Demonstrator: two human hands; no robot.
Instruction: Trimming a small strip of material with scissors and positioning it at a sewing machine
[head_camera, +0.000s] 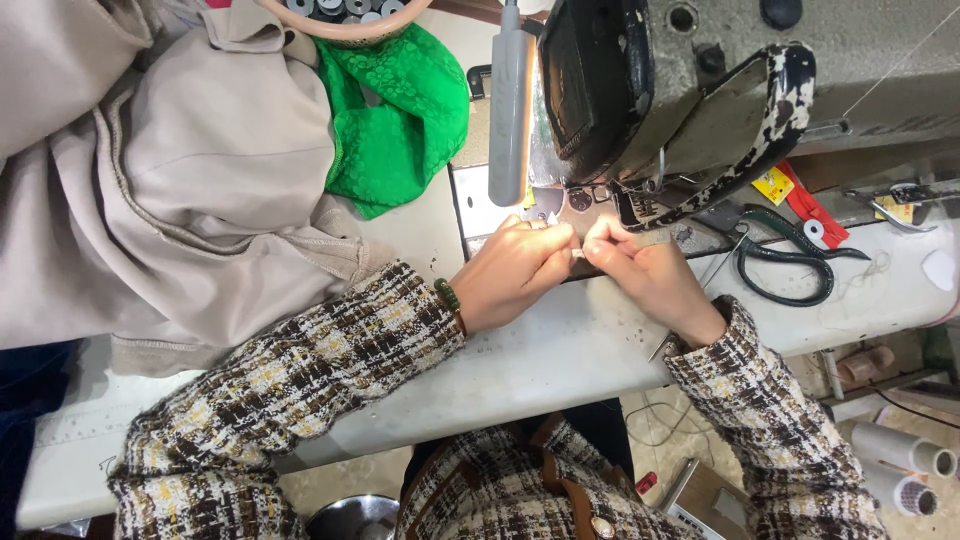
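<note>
My left hand (515, 268) and my right hand (645, 270) meet fingertip to fingertip just in front of the needle area of a worn grey sewing machine (690, 90). Together they pinch a small pale piece (577, 256) between thumbs and forefingers; what it is cannot be told. Both arms wear brown-and-cream tweed sleeves, and a green bead bracelet (449, 298) circles the left wrist. A strip lamp (511, 110) hangs just above the left hand.
Beige garment fabric (190, 180) lies heaped at the left of the white table (540, 355), with green patterned cloth (400, 120) behind it. Dark-handled scissors (785, 265) rest to the right of the hands. Thread cones (905, 465) lie on the floor at lower right.
</note>
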